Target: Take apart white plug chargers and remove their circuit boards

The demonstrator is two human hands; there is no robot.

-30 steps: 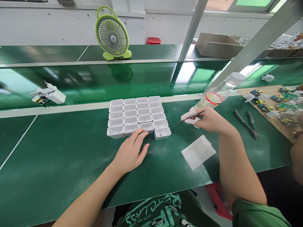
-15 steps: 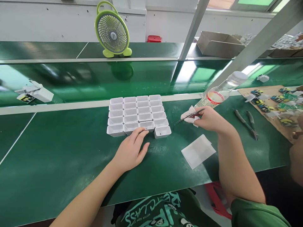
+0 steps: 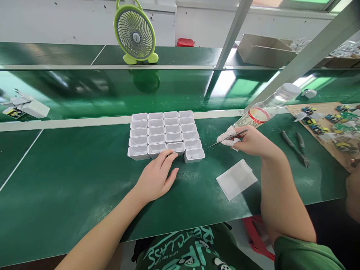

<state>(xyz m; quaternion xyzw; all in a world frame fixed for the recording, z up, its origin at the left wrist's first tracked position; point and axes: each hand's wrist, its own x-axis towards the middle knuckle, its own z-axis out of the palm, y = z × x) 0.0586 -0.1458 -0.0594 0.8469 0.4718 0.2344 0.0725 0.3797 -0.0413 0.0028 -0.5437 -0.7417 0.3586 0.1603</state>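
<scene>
Your right hand (image 3: 251, 141) grips tweezers (image 3: 228, 138), crumpled tissue (image 3: 231, 130); left hand (image 3: 156, 174) unclenched at white plastic boxes (image 3: 138, 156) (near-right box (image 3: 194, 159) juts out).

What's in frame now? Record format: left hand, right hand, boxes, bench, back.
left hand: left hand open, fingertips at a front-row box; grip not apparent
right hand: right hand holding tweezers, with bunched white tissue at its fingers
boxes: white boxes, open-topped, four columns
bench: folded paper; pliers; clear bottle beyond right hand; brown sheet bearing small electronic parts
back: green fan on shelf
</scene>
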